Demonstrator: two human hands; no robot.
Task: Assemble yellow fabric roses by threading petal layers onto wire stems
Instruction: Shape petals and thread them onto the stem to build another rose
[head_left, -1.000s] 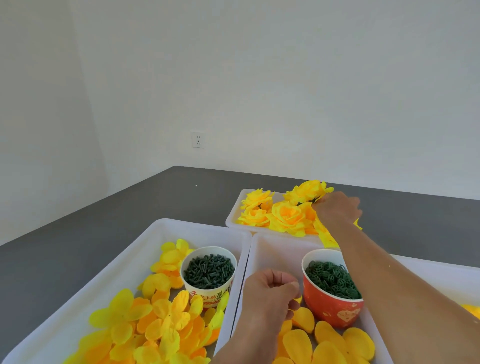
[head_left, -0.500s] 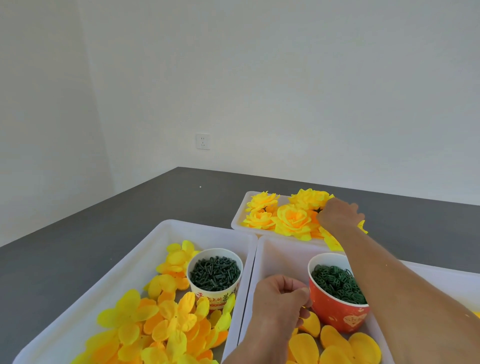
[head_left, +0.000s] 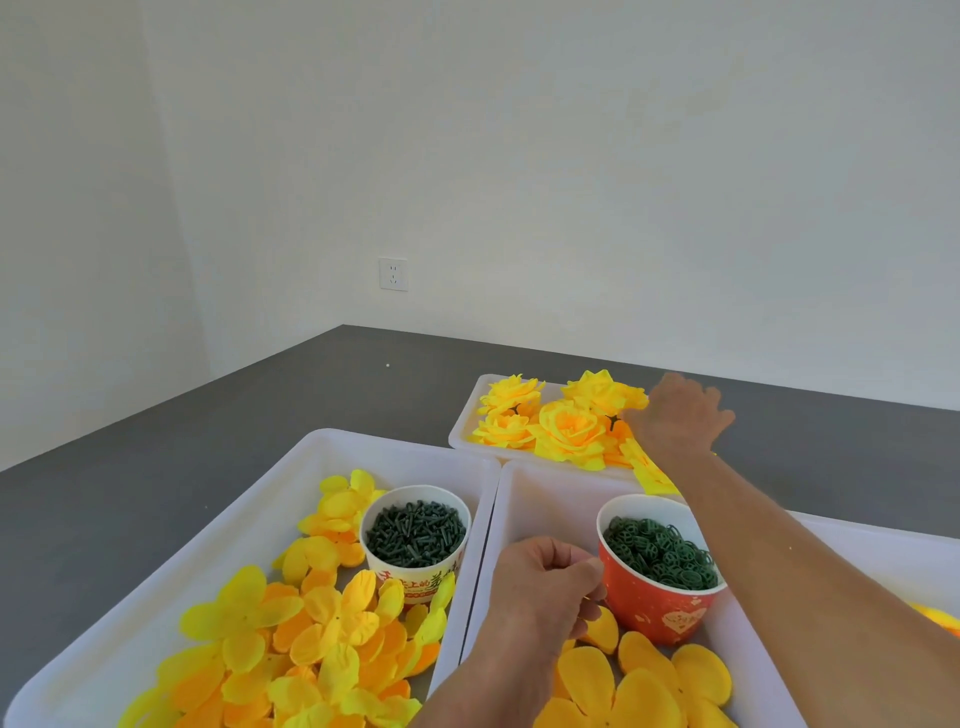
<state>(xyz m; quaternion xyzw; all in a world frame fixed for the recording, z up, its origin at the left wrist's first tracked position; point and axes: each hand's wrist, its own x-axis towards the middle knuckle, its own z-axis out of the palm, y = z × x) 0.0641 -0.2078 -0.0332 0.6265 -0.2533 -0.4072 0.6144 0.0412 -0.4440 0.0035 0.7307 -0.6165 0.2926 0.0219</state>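
Finished yellow roses lie piled in a small white tray at the back. My right hand reaches over that pile's right side, back of the hand up, fingers stretched out and away; nothing shows in it. My left hand hovers over orange petal layers in the near right tray, fingers curled with thumb against forefinger; I see nothing held. A red cup of green ring pieces stands just right of it. A white cup of dark green stem pieces stands in the near left tray among yellow petals.
The trays sit on a dark grey table that meets a white wall with a socket. Bare table lies to the left and behind the trays. Something orange shows at the far right edge.
My right hand's fingers have spread out over the rose pile from a closed fist. The left hand stays curled in much the same place. The view has shifted slightly.
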